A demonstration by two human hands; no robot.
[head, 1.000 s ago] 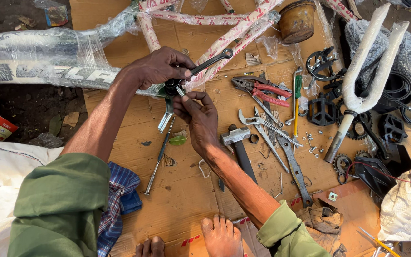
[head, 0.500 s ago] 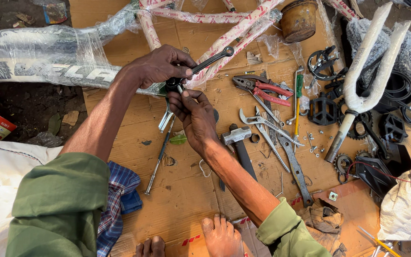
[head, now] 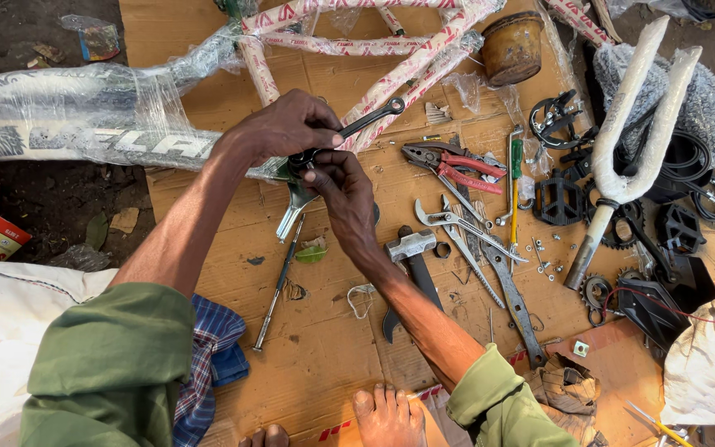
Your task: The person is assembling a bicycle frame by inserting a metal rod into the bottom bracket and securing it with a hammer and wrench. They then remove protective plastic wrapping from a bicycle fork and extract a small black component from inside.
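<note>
A black wrench (head: pixel 363 122) was held in the grip of the left hand (head: pixel 279 128), the fingers closed around its lower end, while the shaft ran out toward two o'clock and ended in a ring head. The right hand (head: pixel 343 192) was pressed up from five o'clock, its fingertips pinched on a small dark fitting (head: pixel 302 157) at the wrench's foot, where the plastic-wrapped bicycle frame (head: pixel 109 132) was met. Both hands were thus closed at one spot, touching. Compared with half a second earlier, the hands and wrench were found in nearly the same place and pose. At four o'clock from the grip, a hammer (head: pixel 411 248), red-handled pliers (head: pixel 453 165) and spanners (head: pixel 490 265) lay on the cardboard sheet (head: pixel 316 348).
</note>
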